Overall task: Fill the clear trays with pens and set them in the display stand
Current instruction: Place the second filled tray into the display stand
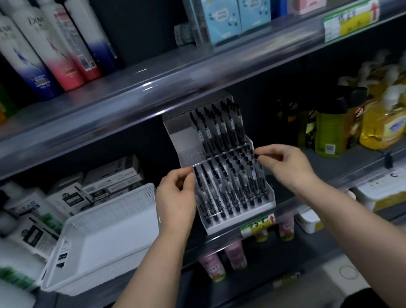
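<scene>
A: Listing containers on the middle shelf [328,162]?

B: Stand [240,223], white, stepped, two tiers. Front tray [269,191], clear: full rows of black pens [230,189]. Rear tray [191,155]: pens in its right part. Basket [115,208], white, just left of the stand; a few dark items [61,260] by its left wall, too blurred to name.

A: Pen orientation?

B: Caps up, tips down, long axis leaning back along the stand's slope.

A: Hands?

B: Left hand [176,194] pinches the front tray's top left corner and right hand [287,165] its top right corner, fingers curled narrow. The tray lies on the lower tier.
</scene>
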